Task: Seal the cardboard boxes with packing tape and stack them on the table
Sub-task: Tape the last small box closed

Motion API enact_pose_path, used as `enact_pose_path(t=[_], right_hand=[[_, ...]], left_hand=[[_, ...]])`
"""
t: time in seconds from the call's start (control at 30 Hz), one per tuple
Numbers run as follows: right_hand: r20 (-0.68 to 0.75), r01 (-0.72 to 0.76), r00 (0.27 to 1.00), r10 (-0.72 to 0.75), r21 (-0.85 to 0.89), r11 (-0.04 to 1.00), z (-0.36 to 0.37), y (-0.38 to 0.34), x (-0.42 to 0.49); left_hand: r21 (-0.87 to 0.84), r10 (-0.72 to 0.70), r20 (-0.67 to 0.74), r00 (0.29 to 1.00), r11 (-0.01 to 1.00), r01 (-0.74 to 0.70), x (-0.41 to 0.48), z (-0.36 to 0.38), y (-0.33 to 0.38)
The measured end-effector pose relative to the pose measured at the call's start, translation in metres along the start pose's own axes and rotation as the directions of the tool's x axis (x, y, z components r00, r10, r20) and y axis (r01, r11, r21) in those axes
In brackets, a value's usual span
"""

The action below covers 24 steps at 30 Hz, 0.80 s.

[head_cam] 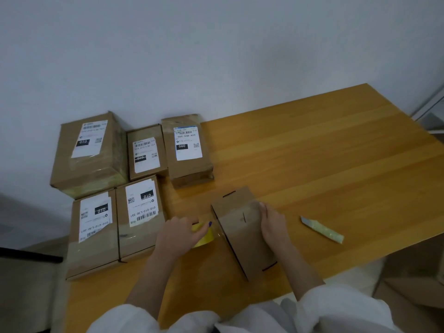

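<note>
A plain brown cardboard box (242, 234) lies on the wooden table (324, 164) in front of me. My left hand (179, 233) grips a yellowish roll of packing tape (204, 235) just left of the box. A clear strip runs from the roll across the box top. My right hand (272, 224) presses flat on the box's right edge, over the tape. Several labelled boxes sit to the left: a large one (89, 152), a small one (146, 152), one marked 060 (187, 150), and two near ones (93, 234) (140, 217).
A box cutter with a yellow-green handle (322, 229) lies on the table right of the box. A white wall stands behind. The table's right edge runs diagonally, with more cardboard (413, 284) on the floor beyond it.
</note>
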State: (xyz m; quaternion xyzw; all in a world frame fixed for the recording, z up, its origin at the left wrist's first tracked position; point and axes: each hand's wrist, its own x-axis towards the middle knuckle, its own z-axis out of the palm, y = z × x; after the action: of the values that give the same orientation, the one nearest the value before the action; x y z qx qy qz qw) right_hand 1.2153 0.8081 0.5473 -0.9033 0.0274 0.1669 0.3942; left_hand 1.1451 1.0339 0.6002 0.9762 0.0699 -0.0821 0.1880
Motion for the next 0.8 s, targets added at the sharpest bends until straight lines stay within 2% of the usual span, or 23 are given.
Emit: enact_pose_path(t=[0.1, 0.23, 0.37, 0.5, 0.67, 0.8], right_hand=[[-0.011, 0.056, 0.998, -0.056, -0.052, 0.997, 0.002, 0.002, 0.000], [-0.017, -0.034, 0.999, 0.034, -0.015, 0.999, 0.000, -0.004, -0.001], [0.040, -0.007, 0.999, 0.020, -0.300, 0.954, 0.001, -0.012, -0.006], [0.000, -0.006, 1.000, 0.006, -0.263, 0.965, -0.003, -0.013, -0.003], [-0.012, 0.020, 1.000, -0.029, -0.491, 0.871, 0.000, -0.018, -0.002], [-0.007, 0.116, 0.990, -0.142, -0.539, 0.834, 0.017, -0.037, 0.002]], left_hand=[[-0.028, -0.003, -0.020, 1.000, 1.000, 0.003, -0.001, 0.000, 0.001], [-0.013, -0.015, -0.006, 1.000, 1.000, 0.015, -0.002, -0.001, 0.001], [0.022, -0.025, 0.030, 0.999, 0.999, 0.024, -0.004, -0.004, 0.003], [0.066, -0.022, 0.041, 0.999, 0.998, 0.020, -0.005, -0.006, 0.007], [0.126, -0.022, 0.060, 0.998, 0.992, 0.014, -0.003, -0.006, 0.012], [0.129, -0.043, 0.064, 0.997, 0.991, 0.034, -0.001, -0.010, 0.012]])
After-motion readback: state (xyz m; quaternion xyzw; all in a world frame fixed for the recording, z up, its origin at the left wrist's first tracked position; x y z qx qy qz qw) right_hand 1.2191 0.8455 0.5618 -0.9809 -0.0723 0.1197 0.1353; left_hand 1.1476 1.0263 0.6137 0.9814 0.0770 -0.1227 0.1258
